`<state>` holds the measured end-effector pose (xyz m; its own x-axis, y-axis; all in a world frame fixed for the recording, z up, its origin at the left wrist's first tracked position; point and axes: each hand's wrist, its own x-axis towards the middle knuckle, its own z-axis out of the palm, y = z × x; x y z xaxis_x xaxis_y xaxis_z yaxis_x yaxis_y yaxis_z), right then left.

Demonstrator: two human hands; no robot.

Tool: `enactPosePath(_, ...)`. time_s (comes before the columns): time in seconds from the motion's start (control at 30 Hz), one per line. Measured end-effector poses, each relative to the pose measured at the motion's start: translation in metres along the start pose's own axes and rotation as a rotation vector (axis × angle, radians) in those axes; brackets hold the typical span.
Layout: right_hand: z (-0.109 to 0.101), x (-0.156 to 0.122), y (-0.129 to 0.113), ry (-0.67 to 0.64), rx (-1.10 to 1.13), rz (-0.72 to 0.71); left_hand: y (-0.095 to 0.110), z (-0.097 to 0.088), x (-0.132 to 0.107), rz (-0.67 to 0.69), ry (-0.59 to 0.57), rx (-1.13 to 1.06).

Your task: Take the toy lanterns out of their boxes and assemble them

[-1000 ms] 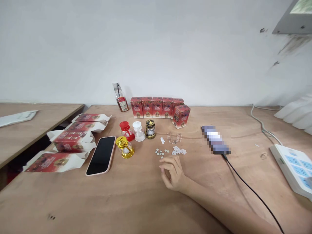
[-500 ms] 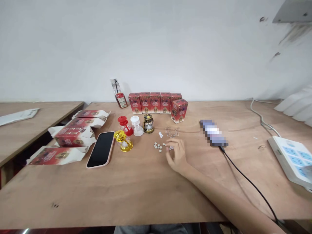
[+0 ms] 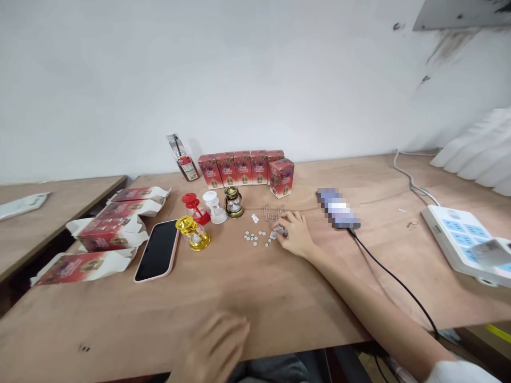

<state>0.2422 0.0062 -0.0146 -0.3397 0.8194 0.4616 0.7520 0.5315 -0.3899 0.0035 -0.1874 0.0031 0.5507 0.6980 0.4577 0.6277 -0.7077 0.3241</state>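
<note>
My right hand lies on the wooden table, fingers curled, its tips pinched on small white tabs. Just left of it lie several small round button cells; behind it is a heap of wire clips. My left hand shows blurred at the table's near edge, fingers stretched out, holding nothing. Small lanterns stand left of the cells: gold, red, white and dark bronze.
A row of red boxes stands at the back by the wall. Flattened open boxes and a black phone lie left. A pixelated device with a black cable and a white power strip are on the right.
My right hand slid forward from the near side of the button cells onto the white tabs. My left hand has come into view at the near edge. The camera view shifted.
</note>
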Motion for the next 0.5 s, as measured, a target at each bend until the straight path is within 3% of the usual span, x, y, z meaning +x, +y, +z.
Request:
enactPosePath(0.1, -0.001, 0.001, -0.001, 0.019, -0.02, 0.036, -0.038, 0.003, 0.057, -0.173, 0.068, -0.003)
enactPosePath(0.2, -0.002, 0.002, -0.001, 0.08, -0.067, 0.068, -0.073, 0.017, 0.092, -0.262, 0.098, 0.033)
enactPosePath(0.37, -0.001, 0.0, -0.007, 0.19, 0.006, -0.026, -0.099, 0.035, 0.114, -0.381, 0.127, -0.069)
enactPosePath(0.5, 0.003, -0.007, -0.026, 0.158, 0.223, -0.132, -0.106, 0.041, 0.119, -0.43, 0.137, -0.1)
